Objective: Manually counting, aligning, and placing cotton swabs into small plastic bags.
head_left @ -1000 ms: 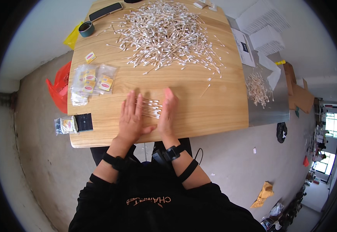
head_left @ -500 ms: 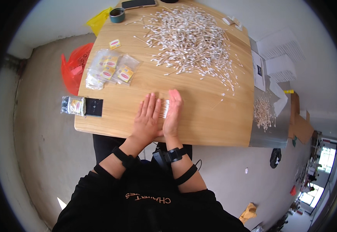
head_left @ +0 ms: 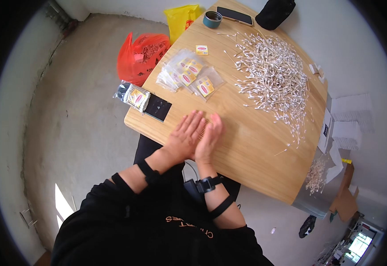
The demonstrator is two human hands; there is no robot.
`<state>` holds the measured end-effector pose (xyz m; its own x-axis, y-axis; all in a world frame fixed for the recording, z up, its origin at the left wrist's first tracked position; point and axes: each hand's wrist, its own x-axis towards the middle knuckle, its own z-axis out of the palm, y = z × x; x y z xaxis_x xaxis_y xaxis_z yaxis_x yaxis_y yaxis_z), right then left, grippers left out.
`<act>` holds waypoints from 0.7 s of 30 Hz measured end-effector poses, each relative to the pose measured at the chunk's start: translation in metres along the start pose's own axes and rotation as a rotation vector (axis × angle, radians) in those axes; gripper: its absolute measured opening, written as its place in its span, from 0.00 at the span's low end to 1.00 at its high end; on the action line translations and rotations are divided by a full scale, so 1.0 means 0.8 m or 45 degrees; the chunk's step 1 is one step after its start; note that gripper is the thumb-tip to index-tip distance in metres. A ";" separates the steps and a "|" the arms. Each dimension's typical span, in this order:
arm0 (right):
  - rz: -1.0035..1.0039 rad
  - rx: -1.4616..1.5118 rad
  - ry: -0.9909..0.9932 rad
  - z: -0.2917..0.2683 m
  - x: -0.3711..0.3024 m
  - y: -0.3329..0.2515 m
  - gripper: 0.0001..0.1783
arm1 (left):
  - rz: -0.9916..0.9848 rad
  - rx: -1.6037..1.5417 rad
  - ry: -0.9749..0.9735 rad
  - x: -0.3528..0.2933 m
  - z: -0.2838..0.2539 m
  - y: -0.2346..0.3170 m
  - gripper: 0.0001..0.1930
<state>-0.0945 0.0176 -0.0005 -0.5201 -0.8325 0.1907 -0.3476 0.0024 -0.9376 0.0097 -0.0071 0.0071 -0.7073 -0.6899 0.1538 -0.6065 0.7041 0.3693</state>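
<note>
Cotton swabs – partly hidden – lie on the table between the hands, long axis crosswise from hand to hand. Left hand: flat, fingers straight, partly covering them. Right hand: straightened, on edge alongside.

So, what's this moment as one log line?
left hand: palm down; right hand: on edge; cotton swabs: between hands; swab pile: on wooden table

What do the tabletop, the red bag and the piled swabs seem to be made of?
Tabletop: wood or wood-look laminate, smooth, with visible grain. Red bag: probably thin plastic, slightly shiny, contents showing through. Piled swabs: likely wooden sticks, tan and matte, with white, cotton-looking tips.
</note>
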 end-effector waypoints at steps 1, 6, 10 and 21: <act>0.026 0.085 0.032 0.016 0.000 0.002 0.24 | -0.004 0.030 -0.001 -0.002 -0.007 -0.008 0.35; 0.012 0.090 0.008 0.077 0.005 -0.019 0.21 | -0.157 0.097 -0.042 -0.023 -0.039 -0.045 0.37; 0.044 0.218 -0.106 0.111 0.013 -0.038 0.21 | -0.235 0.310 -0.102 -0.032 -0.055 -0.080 0.45; -0.247 -0.442 0.043 0.102 0.041 -0.029 0.25 | -0.177 0.286 -0.141 -0.040 -0.077 -0.117 0.57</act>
<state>-0.0402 -0.0550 0.0042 -0.4424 -0.8173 0.3692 -0.6817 0.0390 -0.7306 0.1116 -0.0612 0.0237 -0.6398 -0.7685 0.0103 -0.7568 0.6322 0.1660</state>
